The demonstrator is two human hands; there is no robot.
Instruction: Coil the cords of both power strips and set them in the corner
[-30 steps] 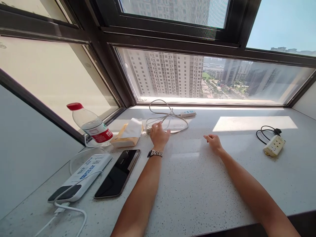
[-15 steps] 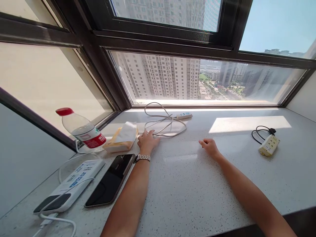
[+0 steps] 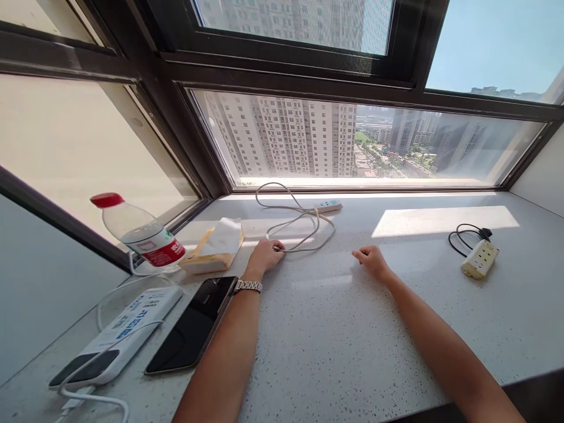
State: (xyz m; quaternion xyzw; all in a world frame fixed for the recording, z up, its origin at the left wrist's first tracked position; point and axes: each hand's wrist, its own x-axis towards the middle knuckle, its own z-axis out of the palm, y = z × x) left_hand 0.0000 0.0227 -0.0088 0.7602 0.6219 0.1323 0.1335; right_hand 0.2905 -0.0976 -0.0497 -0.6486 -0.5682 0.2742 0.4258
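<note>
My left hand [image 3: 264, 257] lay on the speckled sill [image 3: 343, 329] with its fingers curled around the near end of the white cable [image 3: 304, 226], pinching what looked like the plug end, though the fingertips hid it and I could not tell how firmly they were closed on it. From that grip the cable ran off toward one o'clock in two loose loops and ended at the slim white power strip [image 3: 326, 206], which sat right against the window frame [image 3: 308, 79]; I judged the slack lay that way because the cord had simply been dropped in a heap, so the hand met the nearest bend first. My right hand [image 3: 371, 260] rested at three o'clock of the left, well apart from the cable, fingers loosely folded into a soft fist and holding nothing, with its edge down on the stone as if only to steady me. At nine o'clock of the left hand, just beside it, sat a tissue pack [image 3: 214, 249] with a sheet poking up, and beyond that a water bottle [image 3: 138, 233] with a red cap leaned near the side window. A dark phone [image 3: 194, 325] lay face up touching my left wrist by the watch [image 3: 248, 286], with a white power bank [image 3: 118, 335] beside it at eight o'clock. Far off at three o'clock, in the sun patch, sat a cream socket block [image 3: 480, 259] with its black cord [image 3: 462, 235] coiled behind it.
</note>
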